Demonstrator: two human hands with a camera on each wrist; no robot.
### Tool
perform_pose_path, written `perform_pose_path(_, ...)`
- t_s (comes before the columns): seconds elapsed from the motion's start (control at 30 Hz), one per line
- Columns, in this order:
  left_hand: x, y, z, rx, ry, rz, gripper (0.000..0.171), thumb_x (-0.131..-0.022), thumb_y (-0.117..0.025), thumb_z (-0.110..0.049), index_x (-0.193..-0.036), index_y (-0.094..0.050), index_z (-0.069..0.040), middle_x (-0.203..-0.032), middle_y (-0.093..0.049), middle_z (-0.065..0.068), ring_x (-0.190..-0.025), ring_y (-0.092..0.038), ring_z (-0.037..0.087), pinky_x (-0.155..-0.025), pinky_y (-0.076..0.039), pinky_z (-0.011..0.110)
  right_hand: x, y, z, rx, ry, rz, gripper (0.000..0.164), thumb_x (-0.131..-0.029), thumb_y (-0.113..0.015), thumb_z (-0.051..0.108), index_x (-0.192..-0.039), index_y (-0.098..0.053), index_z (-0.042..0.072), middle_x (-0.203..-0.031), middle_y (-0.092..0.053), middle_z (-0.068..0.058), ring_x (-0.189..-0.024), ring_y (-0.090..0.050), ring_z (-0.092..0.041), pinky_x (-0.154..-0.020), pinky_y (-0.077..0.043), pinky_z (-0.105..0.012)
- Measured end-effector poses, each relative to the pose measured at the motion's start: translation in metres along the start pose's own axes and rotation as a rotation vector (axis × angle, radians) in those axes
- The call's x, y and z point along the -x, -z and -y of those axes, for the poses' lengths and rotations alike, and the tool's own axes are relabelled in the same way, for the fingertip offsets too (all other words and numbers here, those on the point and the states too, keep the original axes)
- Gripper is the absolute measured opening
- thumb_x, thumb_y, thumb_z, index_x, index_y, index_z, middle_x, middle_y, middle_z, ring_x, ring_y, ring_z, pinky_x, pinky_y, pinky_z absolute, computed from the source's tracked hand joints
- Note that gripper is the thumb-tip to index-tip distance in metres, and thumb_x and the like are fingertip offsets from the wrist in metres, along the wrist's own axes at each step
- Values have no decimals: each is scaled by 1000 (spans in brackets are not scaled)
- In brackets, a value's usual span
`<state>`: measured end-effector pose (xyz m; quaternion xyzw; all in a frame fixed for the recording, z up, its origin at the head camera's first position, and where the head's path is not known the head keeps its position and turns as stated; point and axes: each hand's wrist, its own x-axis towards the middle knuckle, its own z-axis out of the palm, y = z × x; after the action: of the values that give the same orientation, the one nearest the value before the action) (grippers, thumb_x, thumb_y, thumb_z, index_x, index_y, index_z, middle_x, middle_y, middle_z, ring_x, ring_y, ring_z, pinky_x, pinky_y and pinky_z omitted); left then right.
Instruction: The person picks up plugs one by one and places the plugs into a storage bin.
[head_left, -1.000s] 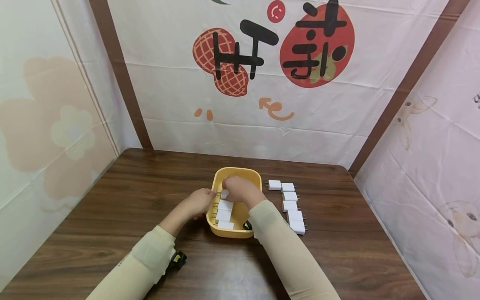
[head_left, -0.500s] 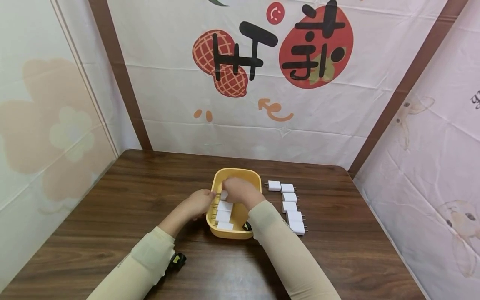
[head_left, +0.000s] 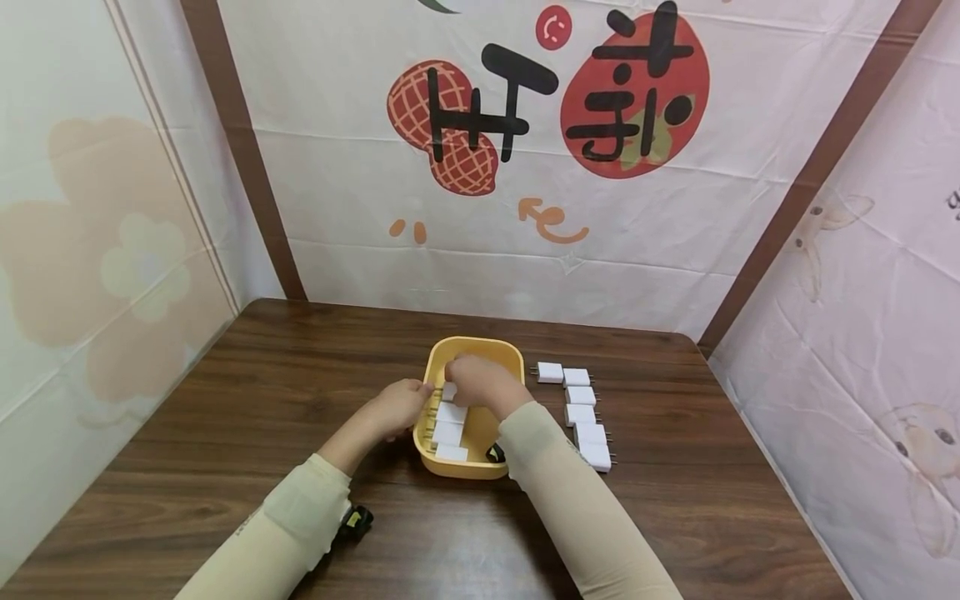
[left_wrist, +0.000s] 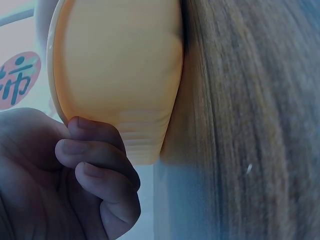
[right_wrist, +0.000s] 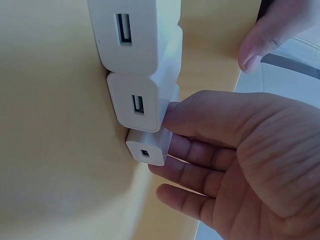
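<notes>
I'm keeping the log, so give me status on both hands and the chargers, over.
Left hand gripping yellow bin. Right hand inside, pinching end charger of the row. Six chargers on table, right of bin. Nothing visibly in the way.

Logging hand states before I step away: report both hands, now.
Left hand: closed, holding the yellow bin at its side.
Right hand: closed, pinching the row's far white charger.
</notes>
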<state>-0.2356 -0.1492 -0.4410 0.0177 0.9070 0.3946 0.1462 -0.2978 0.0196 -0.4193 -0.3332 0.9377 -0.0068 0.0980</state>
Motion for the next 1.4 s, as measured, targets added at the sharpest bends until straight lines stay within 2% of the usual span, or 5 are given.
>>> perform_pose_path(0.13,1,0,0,-3,3,2,45,-112,-33,-37,-104,-63,-4,-54,-49,6,-45,-48,21,-38,-39,30,2,1,1,2,5,5,27,-92,-75,11,-119,-72,12,-115,-66,-1,-96,-61,-12,-88,-53,-29)
perform_pose_path(0.37,2,1,-3,-1,1,8,45,-112,-32,-36,-111,-62,-2,-51,-47,5,-42,-45,20,-37,-38,30,3,2,0,-22,0,5,32,-93,-75,11,-124,-71,11,-122,-67,-3,-107,-64,-15,-93,-54,-31)
perform_pose_path(0.67,1,1,-4,-10,1,5,45,-112,-33,-37,-112,-62,-3,-52,-48,5,-43,-45,20,-37,-38,30,4,4,-4,-26,16,-10,28,-95,-72,14,-123,-71,10,-120,-67,-4,-104,-65,-16,-93,-54,-32)
perform_pose_path(0.97,1,1,-3,-7,-1,10,46,-112,-32,-37,-115,-62,-2,-52,-47,5,-42,-44,20,-37,-38,30,4,4,-7,-22,8,-10,32,-96,-72,16,-127,-70,12,-127,-66,-3,-113,-65,-18,-96,-54,-33)
perform_pose_path(1.4,3,1,-3,-2,3,11,46,-112,-32,-37,-118,-62,-2,-52,-47,5,-43,-44,20,-37,-38,30,11,21,-3,-5,37,-30,37,-94,-73,14,-130,-68,10,-128,-66,-5,-116,-65,-19,-99,-53,-34)
